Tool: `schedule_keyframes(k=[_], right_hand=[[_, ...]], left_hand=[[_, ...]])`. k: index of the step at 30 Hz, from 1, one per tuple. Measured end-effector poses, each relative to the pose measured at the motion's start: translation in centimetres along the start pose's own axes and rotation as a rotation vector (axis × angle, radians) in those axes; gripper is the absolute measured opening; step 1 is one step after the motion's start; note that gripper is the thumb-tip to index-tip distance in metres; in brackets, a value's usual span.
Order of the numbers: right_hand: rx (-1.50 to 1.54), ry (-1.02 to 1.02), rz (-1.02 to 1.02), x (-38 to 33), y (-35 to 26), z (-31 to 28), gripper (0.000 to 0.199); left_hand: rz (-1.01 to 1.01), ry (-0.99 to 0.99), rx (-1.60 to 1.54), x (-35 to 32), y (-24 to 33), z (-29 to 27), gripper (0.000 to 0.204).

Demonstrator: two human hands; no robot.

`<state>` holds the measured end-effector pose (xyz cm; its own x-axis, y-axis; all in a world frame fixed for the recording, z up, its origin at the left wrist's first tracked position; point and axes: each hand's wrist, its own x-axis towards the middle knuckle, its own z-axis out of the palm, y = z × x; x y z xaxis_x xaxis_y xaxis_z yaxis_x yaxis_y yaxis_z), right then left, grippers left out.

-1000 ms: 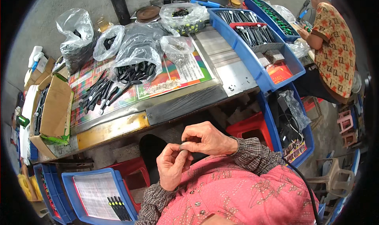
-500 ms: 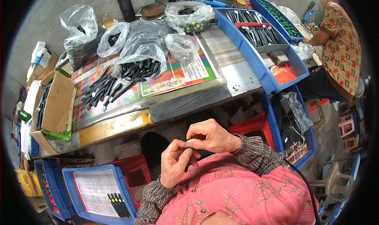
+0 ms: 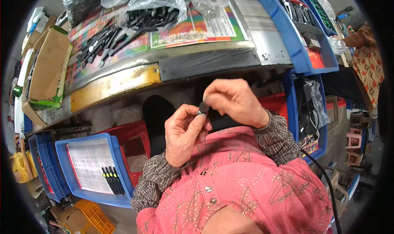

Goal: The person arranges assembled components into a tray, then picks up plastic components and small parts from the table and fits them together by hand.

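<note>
Small dark part [image 3: 202, 108], pinched between both my hands, sits just below the front edge of the metal workbench [image 3: 230, 55] and above my pink shirt. My left hand [image 3: 184, 132] has thumb and forefinger closed on its lower end, and my right hand [image 3: 234, 100] curls over from above with its fingertips closed on the upper end, so both grips are shut tight on the 1 piece; what kind of piece it is I cannot make out, it is too small and mostly covered. To do this well I judge the left should stay steady as the anchor while the right does the fine pressing or twisting, kept close to my chest so nothing drops under the bench. On the workbench top, well beyond the hands, lies a spread of black pens [image 3: 102, 39] on a colourful printed sheet, with clear plastic bags [image 3: 154, 8] of more behind them. Left of the workbench stands a cardboard box [image 3: 47, 67]; below it, a blue tray [image 3: 82, 184] holds a printed paper and a few pens. Another person [image 3: 365, 57] sits far right of the workbench.
</note>
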<state>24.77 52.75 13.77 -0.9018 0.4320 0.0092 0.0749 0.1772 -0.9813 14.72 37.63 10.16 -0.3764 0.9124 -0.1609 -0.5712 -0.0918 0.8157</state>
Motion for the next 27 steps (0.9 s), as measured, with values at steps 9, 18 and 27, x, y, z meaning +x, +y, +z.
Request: schedule_keyframes(k=[9, 18, 27], right_hand=[[0.047, -0.023, 0.058, 0.1, 1.3, 0.9, 0.009], [-0.064, -0.058, -0.022, 0.3, 1.2, 1.2, 0.009], [-0.059, -0.077, -0.013, 0.9, 1.2, 1.0, 0.01]], left_hand=[[-0.006, 0.033, -0.034, 0.0, -0.8, -0.6, 0.01], [-0.056, -0.02, 0.016, -0.1, -1.1, -1.2, 0.008], [-0.039, -0.03, 0.051, 0.5, -0.9, -1.6, 0.006]])
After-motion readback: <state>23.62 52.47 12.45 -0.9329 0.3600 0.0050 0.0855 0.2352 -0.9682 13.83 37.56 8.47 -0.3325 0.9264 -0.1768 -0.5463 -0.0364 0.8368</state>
